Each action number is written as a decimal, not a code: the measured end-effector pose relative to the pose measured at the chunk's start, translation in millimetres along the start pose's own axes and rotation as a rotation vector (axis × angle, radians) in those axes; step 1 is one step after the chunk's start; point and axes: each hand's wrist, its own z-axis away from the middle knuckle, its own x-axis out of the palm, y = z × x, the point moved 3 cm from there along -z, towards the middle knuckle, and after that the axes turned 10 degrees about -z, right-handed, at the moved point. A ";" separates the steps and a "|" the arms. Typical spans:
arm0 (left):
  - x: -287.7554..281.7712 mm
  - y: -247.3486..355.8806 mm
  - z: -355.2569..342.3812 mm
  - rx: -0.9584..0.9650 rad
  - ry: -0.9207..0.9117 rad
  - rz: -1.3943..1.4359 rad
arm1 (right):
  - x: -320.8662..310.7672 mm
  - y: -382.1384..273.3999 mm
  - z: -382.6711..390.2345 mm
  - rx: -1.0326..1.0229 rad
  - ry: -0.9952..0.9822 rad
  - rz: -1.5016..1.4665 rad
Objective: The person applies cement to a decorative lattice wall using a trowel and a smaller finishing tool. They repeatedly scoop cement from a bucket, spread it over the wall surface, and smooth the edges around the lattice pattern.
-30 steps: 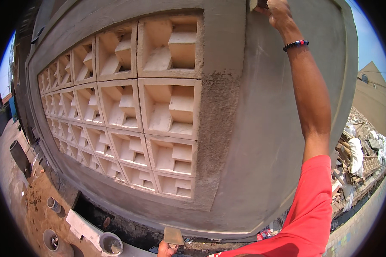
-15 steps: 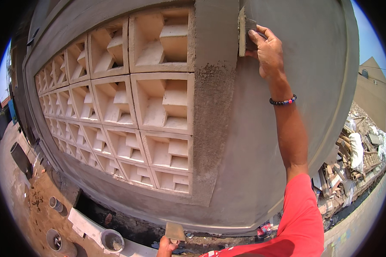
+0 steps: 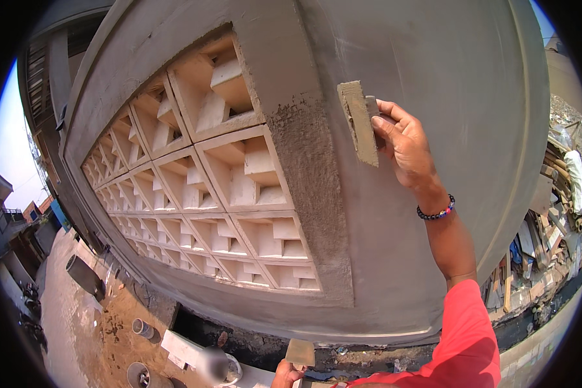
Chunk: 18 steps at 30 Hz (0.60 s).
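Note:
My right hand point(image 3: 406, 145), with a beaded bracelet at its wrist, grips a small rectangular plastering float point(image 3: 357, 126) from behind. The float's face is coated in wet mortar and tilts just off the smooth grey wall point(image 3: 427, 77). Left of it, a darker strip of rough mortar point(image 3: 313, 187) runs down beside the pale openwork vent blocks point(image 3: 242, 161). Low in the picture, my left hand point(image 3: 286, 375) is closed on a small flat board point(image 3: 300, 352), partly cut off by the lower edge.
A dark ditch point(image 3: 265, 346) follows the wall's foot. Buckets point(image 3: 142, 328) and a dark drum point(image 3: 84, 275) stand on the sandy ground at the lower left. Scrap wood and rubble point(image 3: 540, 239) lie piled at the right.
My right hand has brought the float down and away from the wall's upper strip, turning its mortar-coated face into view. The view has swung, so the vent blocks appear more tilted.

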 end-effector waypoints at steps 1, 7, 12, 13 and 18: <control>-0.3 0.0 1.4 -0.003 0.000 -0.009 | -0.3 -12.1 -9.7 -0.018 -0.016 -0.036; 9.7 2.8 31.6 0.065 0.177 0.011 | 4.1 -60.6 -76.1 -0.120 -0.108 -0.146; 0.1 -6.5 19.6 0.074 0.137 0.051 | 16.4 -81.4 -120.7 -0.205 -0.138 -0.088; 0.2 -8.2 16.8 0.075 0.127 0.051 | 19.5 -84.0 -126.4 -0.211 -0.148 -0.067; -2.5 -12.8 4.7 0.073 0.081 0.050 | 29.2 -79.1 -125.2 -0.334 -0.037 0.292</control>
